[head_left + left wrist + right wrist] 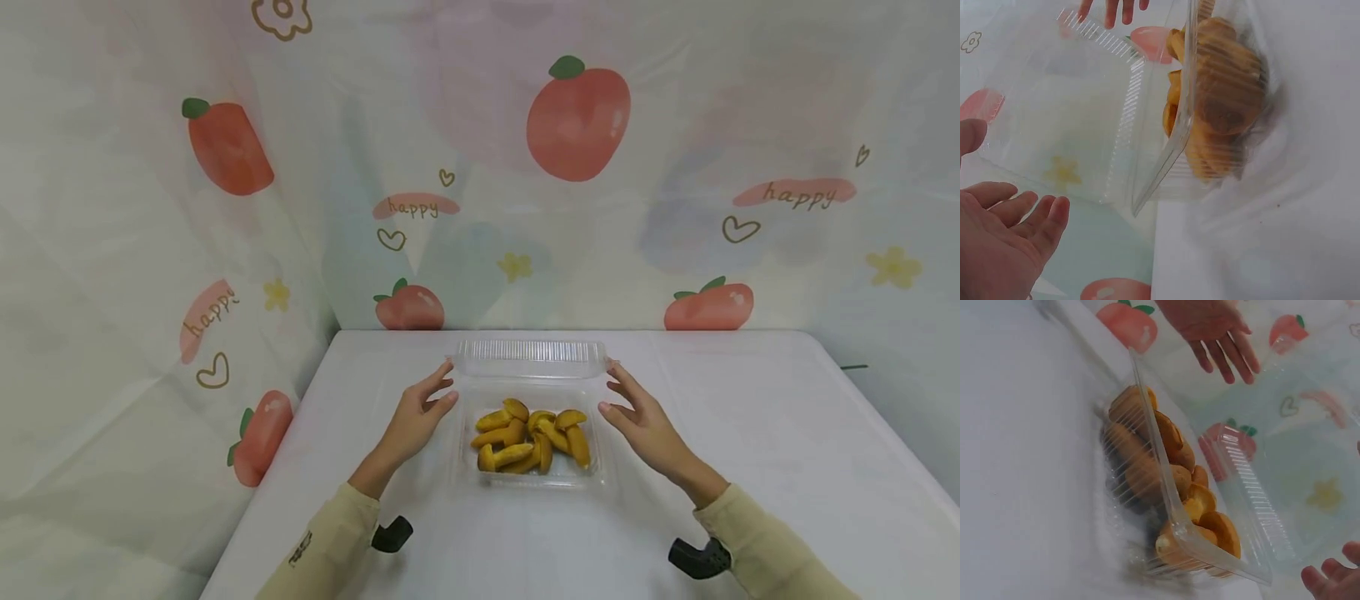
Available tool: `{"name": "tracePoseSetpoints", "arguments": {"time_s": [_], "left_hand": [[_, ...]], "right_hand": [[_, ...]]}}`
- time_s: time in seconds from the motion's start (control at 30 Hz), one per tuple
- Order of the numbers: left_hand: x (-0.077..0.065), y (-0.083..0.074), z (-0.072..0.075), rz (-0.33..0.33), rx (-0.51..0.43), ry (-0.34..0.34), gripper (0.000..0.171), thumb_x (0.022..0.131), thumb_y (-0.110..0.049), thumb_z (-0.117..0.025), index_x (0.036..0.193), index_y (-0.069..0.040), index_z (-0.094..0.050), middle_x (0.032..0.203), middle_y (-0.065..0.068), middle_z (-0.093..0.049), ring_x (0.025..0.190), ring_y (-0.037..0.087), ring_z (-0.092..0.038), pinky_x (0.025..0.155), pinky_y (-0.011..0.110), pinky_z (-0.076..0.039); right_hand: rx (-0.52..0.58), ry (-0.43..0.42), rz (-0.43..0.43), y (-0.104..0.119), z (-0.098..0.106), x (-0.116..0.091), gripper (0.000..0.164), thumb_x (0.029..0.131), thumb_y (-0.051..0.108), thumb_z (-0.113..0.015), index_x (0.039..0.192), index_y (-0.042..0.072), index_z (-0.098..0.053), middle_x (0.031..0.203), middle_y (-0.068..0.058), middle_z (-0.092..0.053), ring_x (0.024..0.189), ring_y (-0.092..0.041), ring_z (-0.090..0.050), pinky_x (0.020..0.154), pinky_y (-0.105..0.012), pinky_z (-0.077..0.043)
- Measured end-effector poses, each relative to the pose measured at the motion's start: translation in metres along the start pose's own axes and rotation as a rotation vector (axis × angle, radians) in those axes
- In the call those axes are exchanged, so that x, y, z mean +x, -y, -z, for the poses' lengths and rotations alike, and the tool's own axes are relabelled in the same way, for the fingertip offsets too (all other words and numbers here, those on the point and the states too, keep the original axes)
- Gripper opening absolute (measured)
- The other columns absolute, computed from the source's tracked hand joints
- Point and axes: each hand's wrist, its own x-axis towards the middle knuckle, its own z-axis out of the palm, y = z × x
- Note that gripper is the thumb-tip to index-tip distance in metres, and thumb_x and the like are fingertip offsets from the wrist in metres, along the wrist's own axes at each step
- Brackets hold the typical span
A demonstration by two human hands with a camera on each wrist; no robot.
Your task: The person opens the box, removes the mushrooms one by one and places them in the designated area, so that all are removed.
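Observation:
A clear plastic hinged box (528, 481) stands on the table, its ribbed lid (528, 360) raised at the back. Inside lie several yellow-brown mushrooms (551, 429), seen through the ribbed wall in both wrist views. My left hand (415, 414) is beside the box on the left, fingertips right at the lid's left corner in the head view. On the other side my right hand (643, 421) mirrors it, fingertips at the lid's right corner. Both hands have spread, relaxed fingers, and the left wrist view shows the left fingers (1041, 219) beside the lid with nothing gripped.
The box stands on a white table (750, 400), whose back edge meets a fabric wall (480, 108) printed with fruit, hearts and flowers. Another fabric wall (112, 333) runs along the left. A black curved piece (701, 558) sits by the right cuff.

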Motion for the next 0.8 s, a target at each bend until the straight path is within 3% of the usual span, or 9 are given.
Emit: {"name": "tracePoseSetpoints", "arguments": {"time_s": [0.1, 0.17, 0.23, 0.53, 0.8], "left_hand": [[0.008, 0.003, 0.002, -0.016, -0.008, 0.008, 0.06, 0.103, -0.015, -0.058, 0.157, -0.005, -0.035, 0.161, 0.019, -0.038, 0.142, 0.045, -0.045, 0.11, 0.057, -0.045], [0.012, 0.005, 0.003, -0.023, -0.007, 0.015, 0.062, 0.103, -0.014, -0.059, 0.158, -0.007, -0.033, 0.163, 0.018, -0.035, 0.143, 0.044, -0.043, 0.111, 0.059, -0.045], [0.016, 0.008, 0.004, -0.026, 0.003, 0.025, 0.064, 0.103, -0.014, -0.058, 0.16, -0.01, -0.03, 0.165, 0.016, -0.031, 0.145, 0.043, -0.041, 0.111, 0.06, -0.044], [0.034, 0.02, 0.005, 0.073, 0.032, 0.143, 0.083, 0.103, -0.023, -0.059, 0.164, -0.035, -0.004, 0.172, 0.011, -0.009, 0.153, 0.046, -0.023, 0.115, 0.068, -0.032], [0.047, 0.033, 0.001, 0.098, -0.024, 0.178, 0.087, 0.104, -0.022, -0.057, 0.162, -0.04, 0.005, 0.169, 0.016, -0.019, 0.152, 0.045, -0.027, 0.117, 0.068, -0.029]], "right_hand": [[-0.002, 0.036, -0.024, -0.001, 0.004, 0.008, 0.076, 0.104, 0.013, -0.055, 0.163, 0.007, -0.008, 0.163, -0.032, -0.021, 0.145, -0.055, -0.03, 0.113, -0.039, -0.046], [-0.005, 0.05, -0.04, -0.001, 0.005, 0.013, 0.079, 0.104, 0.014, -0.055, 0.164, 0.012, -0.004, 0.164, -0.031, -0.02, 0.147, -0.055, -0.028, 0.113, -0.059, -0.039], [0.006, 0.062, -0.056, -0.002, 0.006, 0.019, 0.082, 0.104, 0.016, -0.056, 0.165, 0.017, 0.0, 0.165, -0.031, -0.018, 0.148, -0.055, -0.025, 0.112, -0.068, -0.033], [0.027, 0.069, -0.103, -0.007, 0.008, 0.035, 0.084, 0.104, 0.019, -0.056, 0.164, 0.017, 0.002, 0.167, -0.029, -0.013, 0.149, -0.055, -0.021, 0.114, -0.07, -0.029], [0.09, 0.109, -0.152, -0.013, 0.007, 0.045, 0.087, 0.105, 0.022, -0.054, 0.163, 0.023, 0.01, 0.166, -0.032, -0.011, 0.149, -0.059, -0.018, 0.115, -0.071, -0.026]]}}
